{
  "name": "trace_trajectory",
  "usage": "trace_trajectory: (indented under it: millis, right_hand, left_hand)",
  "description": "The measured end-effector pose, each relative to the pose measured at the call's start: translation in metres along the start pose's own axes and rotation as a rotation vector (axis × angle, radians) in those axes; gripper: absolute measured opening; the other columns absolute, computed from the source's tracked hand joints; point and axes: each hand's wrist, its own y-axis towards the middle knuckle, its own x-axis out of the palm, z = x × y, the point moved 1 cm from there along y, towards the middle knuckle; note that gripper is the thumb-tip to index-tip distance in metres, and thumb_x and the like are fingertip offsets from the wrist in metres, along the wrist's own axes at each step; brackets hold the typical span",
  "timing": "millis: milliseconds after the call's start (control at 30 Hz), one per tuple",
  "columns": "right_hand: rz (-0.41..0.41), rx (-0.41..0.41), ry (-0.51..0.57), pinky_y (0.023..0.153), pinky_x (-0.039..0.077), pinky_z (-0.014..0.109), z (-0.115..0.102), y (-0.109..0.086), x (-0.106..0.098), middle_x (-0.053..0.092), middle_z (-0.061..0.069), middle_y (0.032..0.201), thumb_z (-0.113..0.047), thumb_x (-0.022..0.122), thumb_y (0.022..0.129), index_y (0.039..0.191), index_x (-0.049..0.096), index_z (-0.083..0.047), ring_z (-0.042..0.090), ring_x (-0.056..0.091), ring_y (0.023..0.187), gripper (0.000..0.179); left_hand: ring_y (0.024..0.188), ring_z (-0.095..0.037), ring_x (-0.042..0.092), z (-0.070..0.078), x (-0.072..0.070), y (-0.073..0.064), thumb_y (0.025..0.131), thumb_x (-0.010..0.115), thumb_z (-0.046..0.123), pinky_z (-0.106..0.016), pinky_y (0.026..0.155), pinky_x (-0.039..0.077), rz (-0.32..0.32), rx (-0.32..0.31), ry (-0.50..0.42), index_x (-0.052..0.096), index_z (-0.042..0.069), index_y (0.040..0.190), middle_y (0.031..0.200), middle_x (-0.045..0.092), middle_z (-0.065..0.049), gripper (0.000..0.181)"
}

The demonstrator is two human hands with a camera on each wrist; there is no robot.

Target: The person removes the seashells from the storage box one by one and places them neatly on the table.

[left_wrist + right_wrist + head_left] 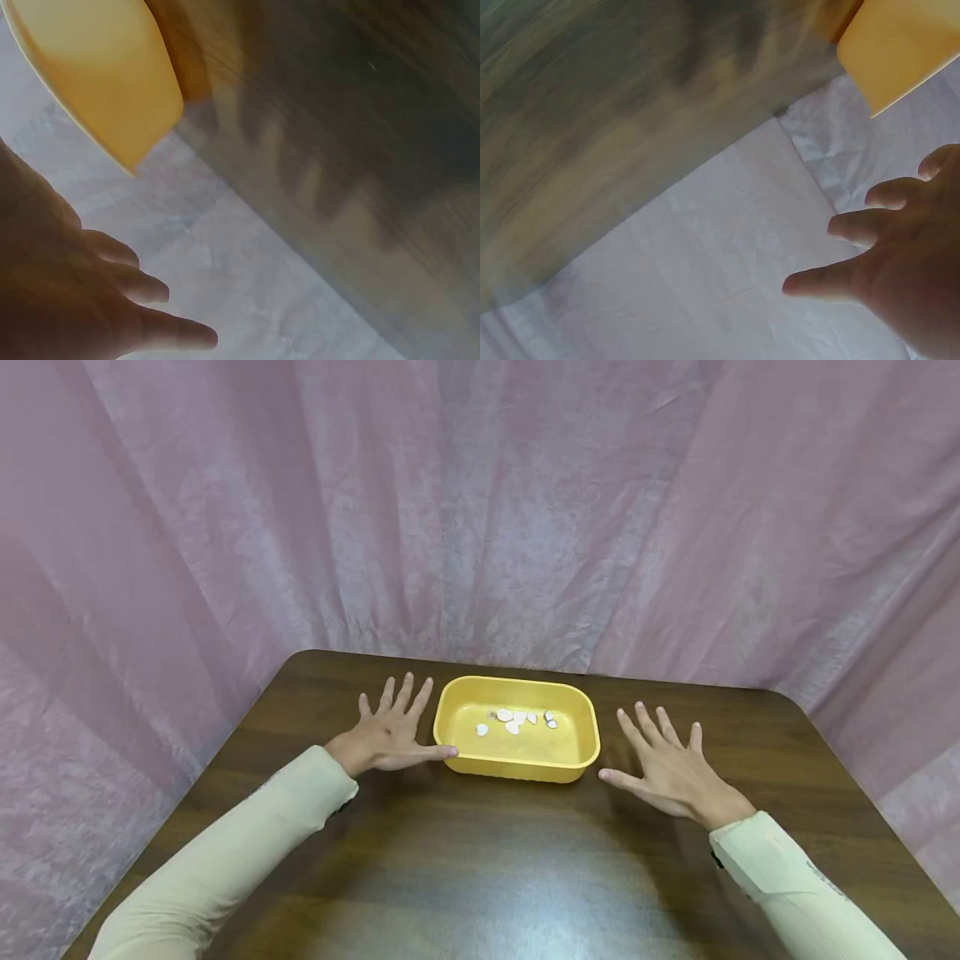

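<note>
A yellow plastic basin (517, 771) with rounded corners stands toward the back of the table. Several small whitish pieces (512, 727), like shells or pebbles, lie scattered on its floor. To its left my left hand (386, 735) is held with fingers spread, the thumb tip overlapping the basin's front left corner in the head view. My right hand (667, 772) is spread the same way on the other side, its thumb pointing at the basin's right end with a small gap. Neither hand holds anything. Each wrist view shows spread fingers beside the basin's yellow wall (112, 82).
The dark brown wooden table (480, 852) has rounded back corners and reflects light near the front. Behind it hangs a pink velvety curtain (480, 527), which also runs along both sides. Hand shadows fall on the tabletop.
</note>
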Motion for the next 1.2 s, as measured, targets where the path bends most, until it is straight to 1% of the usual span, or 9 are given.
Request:
trace_trajectory:
  millis: [300, 533, 700, 833, 933, 1000, 1067, 1133, 1200]
  right_hand:
    - [0.027, -0.051, 0.085, 0.110, 0.004, 0.070, -0.007, 0.021, 0.004, 0.015, 0.023, 0.163, -0.062, 0.047, 0.099, 0.158, 0.017, 0.002, 0.041, 0.010, 0.149, 0.092]
    - [0.020, -0.090, 0.194, 0.116, 0.009, 0.058, -0.012, 0.037, 0.012, 0.016, 0.025, 0.161, -0.055, 0.053, 0.100, 0.155, 0.016, 0.009, 0.038, 0.012, 0.149, 0.092]
    - [0.061, -0.137, 0.235, 0.114, 0.021, 0.055, -0.018, 0.049, 0.013, 0.026, 0.026, 0.158, -0.045, 0.060, 0.099, 0.153, 0.025, 0.009, 0.042, 0.025, 0.145, 0.084]
    - [0.097, -0.187, 0.261, 0.108, 0.033, 0.055, -0.023, 0.058, 0.011, 0.040, 0.029, 0.149, -0.034, 0.065, 0.098, 0.147, 0.037, 0.012, 0.044, 0.040, 0.136, 0.072]
    - [0.083, -0.208, 0.306, 0.105, 0.037, 0.054, -0.028, 0.065, 0.011, 0.047, 0.028, 0.144, -0.026, 0.067, 0.098, 0.144, 0.044, 0.012, 0.043, 0.046, 0.132, 0.064]
    - [0.055, -0.205, 0.339, 0.105, 0.039, 0.053, -0.031, 0.071, 0.011, 0.048, 0.026, 0.144, -0.025, 0.066, 0.098, 0.143, 0.045, 0.010, 0.040, 0.047, 0.132, 0.061]
    - [0.026, -0.202, 0.364, 0.104, 0.040, 0.052, -0.034, 0.076, 0.011, 0.049, 0.025, 0.144, -0.025, 0.066, 0.099, 0.143, 0.046, 0.010, 0.039, 0.048, 0.131, 0.060]
    - [0.005, -0.199, 0.376, 0.103, 0.041, 0.051, -0.037, 0.081, 0.011, 0.049, 0.025, 0.144, -0.026, 0.065, 0.099, 0.143, 0.046, 0.010, 0.039, 0.050, 0.129, 0.059]
    - [-0.011, -0.191, 0.393, 0.101, 0.044, 0.050, -0.038, 0.085, 0.012, 0.049, 0.026, 0.143, -0.025, 0.065, 0.099, 0.142, 0.047, 0.010, 0.039, 0.052, 0.127, 0.059]
  left_hand:
    - [0.148, -0.044, -0.005, 0.004, 0.009, 0.011, 0.081, 0.045, 0.087, -0.075, 0.106, 0.002, -0.040, 0.053, -0.072, -0.011, 0.020, 0.160, 0.165, -0.009, -0.016, 0.118]
    - [0.150, -0.038, 0.000, 0.004, 0.020, 0.026, 0.081, 0.053, 0.082, -0.073, 0.108, 0.007, -0.076, 0.111, -0.211, -0.008, 0.016, 0.161, 0.166, -0.004, -0.015, 0.120]
    - [0.151, -0.036, 0.002, 0.006, 0.022, 0.034, 0.080, 0.058, 0.078, -0.071, 0.109, 0.010, -0.085, 0.127, -0.267, -0.008, 0.012, 0.161, 0.165, -0.004, -0.017, 0.123]
    - [0.151, -0.033, 0.002, 0.008, 0.021, 0.037, 0.080, 0.067, 0.071, -0.059, 0.115, 0.014, -0.092, 0.151, -0.352, -0.006, 0.005, 0.160, 0.165, -0.005, -0.018, 0.126]
    - [0.151, -0.032, 0.005, 0.008, 0.021, 0.039, 0.080, 0.072, 0.065, -0.050, 0.117, 0.016, -0.107, 0.152, -0.426, -0.006, 0.003, 0.159, 0.165, -0.004, -0.019, 0.127]
    - [0.149, -0.031, 0.015, 0.007, 0.022, 0.038, 0.080, 0.072, 0.065, -0.049, 0.116, 0.020, -0.129, 0.128, -0.456, -0.007, 0.004, 0.159, 0.164, 0.004, -0.020, 0.128]
    - [0.142, -0.030, 0.031, 0.005, 0.023, 0.037, 0.079, 0.072, 0.066, -0.049, 0.113, 0.026, -0.152, 0.086, -0.480, -0.010, 0.008, 0.160, 0.161, 0.018, -0.023, 0.129]
    - [0.128, -0.028, 0.046, 0.004, 0.023, 0.036, 0.078, 0.073, 0.067, -0.048, 0.109, 0.033, -0.172, 0.052, -0.504, -0.012, 0.012, 0.160, 0.152, 0.036, -0.025, 0.130]
    - [0.113, -0.026, 0.052, 0.003, 0.024, 0.035, 0.078, 0.073, 0.067, -0.047, 0.103, 0.038, -0.182, 0.036, -0.516, -0.014, 0.015, 0.159, 0.140, 0.050, -0.024, 0.130]
